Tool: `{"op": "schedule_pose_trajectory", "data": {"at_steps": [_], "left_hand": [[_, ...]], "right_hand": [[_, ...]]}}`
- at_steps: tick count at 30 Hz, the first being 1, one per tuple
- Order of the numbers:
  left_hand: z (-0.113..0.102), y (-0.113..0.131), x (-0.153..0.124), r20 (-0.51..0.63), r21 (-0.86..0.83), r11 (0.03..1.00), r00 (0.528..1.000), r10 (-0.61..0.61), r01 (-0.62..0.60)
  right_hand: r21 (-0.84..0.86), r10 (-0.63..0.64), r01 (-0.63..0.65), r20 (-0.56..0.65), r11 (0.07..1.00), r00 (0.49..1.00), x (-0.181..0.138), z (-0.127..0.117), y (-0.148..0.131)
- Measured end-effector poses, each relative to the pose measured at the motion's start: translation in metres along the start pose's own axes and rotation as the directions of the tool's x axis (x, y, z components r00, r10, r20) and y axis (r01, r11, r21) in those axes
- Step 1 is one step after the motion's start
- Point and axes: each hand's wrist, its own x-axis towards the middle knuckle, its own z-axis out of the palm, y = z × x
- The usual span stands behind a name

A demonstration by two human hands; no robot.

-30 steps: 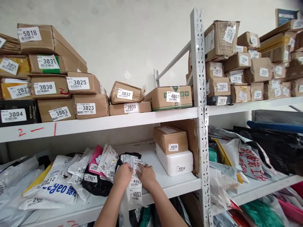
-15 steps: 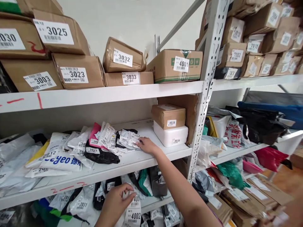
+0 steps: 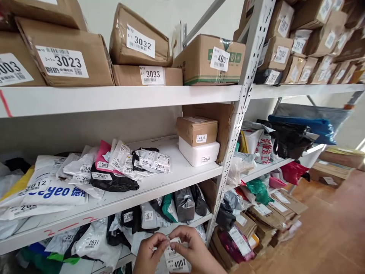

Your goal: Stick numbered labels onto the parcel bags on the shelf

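Low in front of the shelves, my left hand (image 3: pixel 151 253) and my right hand (image 3: pixel 194 249) are close together, fingertips almost touching. Between them hangs a strip of white number labels (image 3: pixel 178 263); the lower one reads 4002, and fingers partly cover the one above. Both hands are closed in a pinch at the strip's top edge. On the middle shelf beyond, a small white parcel (image 3: pixel 162 163) labelled 4003 rests at the right end of a row of bagged parcels, overlapping a black and white parcel (image 3: pixel 146 158) labelled 4002.
A brown box (image 3: pixel 196 131) marked 4039 sits on a white foam box (image 3: pixel 196 152) marked 4038. Cardboard boxes (image 3: pixel 61 57) line the upper shelf. A perforated metal post (image 3: pixel 238 110) divides this rack from another on the right. Bagged parcels (image 3: pixel 94 241) fill the shelf below.
My right hand has left the parcel labelled 4003 and come down to the label strip beside my left hand. The view has shifted, with the shelves appearing higher and further left.
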Motion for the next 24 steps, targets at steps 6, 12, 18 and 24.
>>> {"op": "schedule_pose_trajectory", "data": {"at_steps": [6, 12, 18, 24], "left_hand": [[0.033, -0.036, -0.004, 0.13, -0.268, 0.946, 0.979, -0.154, 0.185], [0.045, -0.06, -0.007, 0.122, -0.011, 0.983, 0.976, -0.18, 0.182], [0.025, -0.047, 0.055, 0.11, 0.485, 0.872, 0.984, -0.136, 0.066], [0.01, -0.041, 0.148, -0.009, 0.71, 0.683, 0.971, -0.238, 0.174]], "right_hand": [[0.637, 0.375, -0.153, -0.229, 0.755, 0.898, -0.032, 0.034, 0.083], [0.709, 0.427, -0.145, -0.236, 0.69, 0.873, -0.048, 0.044, 0.103], [0.678, 0.462, -0.032, -0.465, 0.734, 0.755, -0.019, 0.042, 0.137], [0.861, 0.508, 0.023, -0.322, 0.509, 0.799, 0.051, 0.051, 0.164]]}}
